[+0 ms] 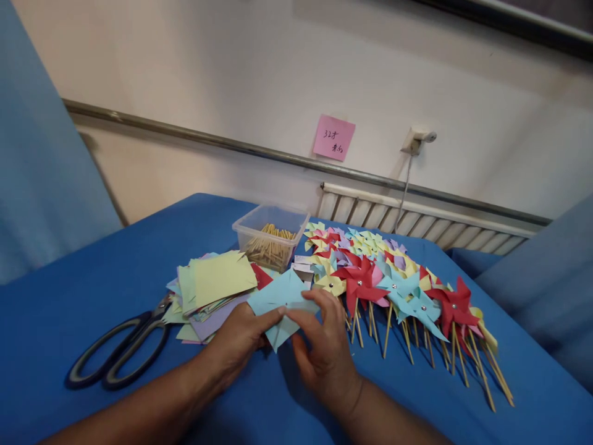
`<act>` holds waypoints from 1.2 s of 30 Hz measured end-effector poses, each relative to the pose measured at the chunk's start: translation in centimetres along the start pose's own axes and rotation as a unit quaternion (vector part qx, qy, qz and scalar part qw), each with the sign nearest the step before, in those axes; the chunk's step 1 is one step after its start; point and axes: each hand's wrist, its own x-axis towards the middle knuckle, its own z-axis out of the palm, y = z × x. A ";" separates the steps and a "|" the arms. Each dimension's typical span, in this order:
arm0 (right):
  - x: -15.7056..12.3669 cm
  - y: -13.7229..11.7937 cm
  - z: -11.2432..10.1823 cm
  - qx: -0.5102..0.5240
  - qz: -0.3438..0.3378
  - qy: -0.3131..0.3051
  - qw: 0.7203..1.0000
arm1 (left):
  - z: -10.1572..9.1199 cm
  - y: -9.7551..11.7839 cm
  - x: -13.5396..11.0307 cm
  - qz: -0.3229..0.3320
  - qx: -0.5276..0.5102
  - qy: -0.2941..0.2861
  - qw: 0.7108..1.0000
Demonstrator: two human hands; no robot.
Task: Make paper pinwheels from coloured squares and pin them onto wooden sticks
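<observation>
Both of my hands hold a light blue paper square (283, 303) partly folded into pinwheel shape, just above the blue table (92, 290). My left hand (238, 343) pinches its left lower corner with finger and thumb. My right hand (324, 349) grips its right side, fingers curled over the folded flaps. A stack of cut coloured paper squares (215, 287) lies just left of my hands.
Black-handled scissors (120, 346) lie at the left. A clear plastic box (270, 238) of wooden sticks stands behind the paper. Several finished pinwheels on sticks (398, 290) spread across the right. A radiator (417, 219) and a pink note (333, 137) are on the wall.
</observation>
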 end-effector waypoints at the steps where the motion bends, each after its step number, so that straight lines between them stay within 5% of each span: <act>1: 0.1 0.0 0.0 -0.004 -0.005 -0.008 1.000 | 0.0 0.0 -0.1 0.001 0.004 -0.006 1.000; 9: 0.4 0.5 0.0 0.092 0.091 -0.008 0.992 | -0.2 0.1 -0.3 0.032 0.081 -0.010 0.996; 21: 0.1 1.5 0.9 0.183 0.232 -0.009 0.955 | 0.0 0.0 -0.3 0.006 0.059 -0.043 0.997; 36: -0.1 1.5 1.1 0.201 0.237 -0.016 0.950 | 0.0 -0.2 0.1 0.044 0.106 -0.048 0.992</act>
